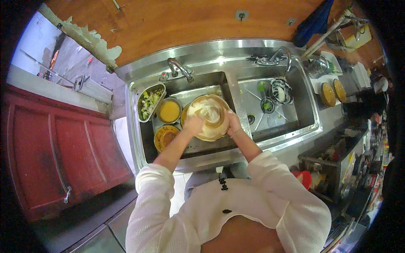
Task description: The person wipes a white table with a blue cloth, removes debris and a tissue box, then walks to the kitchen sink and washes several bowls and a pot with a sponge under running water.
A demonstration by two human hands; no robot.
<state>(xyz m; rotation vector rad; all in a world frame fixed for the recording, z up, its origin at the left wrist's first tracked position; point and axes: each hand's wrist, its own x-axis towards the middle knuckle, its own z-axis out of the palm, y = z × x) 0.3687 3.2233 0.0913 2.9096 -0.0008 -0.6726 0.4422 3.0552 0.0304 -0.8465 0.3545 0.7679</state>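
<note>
Above the left sink basin [202,90], a round yellow dish [207,134] is streaked with whitish suds. My right hand [233,122] grips its right rim, a bracelet at the wrist. Over the dish's lower left side lies my left hand [193,125], blurred by motion. Whether it holds something is hidden. Another yellow dish [183,115] is mostly covered behind the left edge of the sudsy one. To the left are a metal bowl of yellow liquid [169,111] and a patterned orange-brown dish [166,137].
A metal container of chopped greens [151,102] sits at the left basin's corner. Two faucets [179,69] rise at the back. In the right basin [258,95], a dark bowl with white suds [281,91] stands near green scraps [267,106]. Two yellow-brown dishes [328,94] lean at right.
</note>
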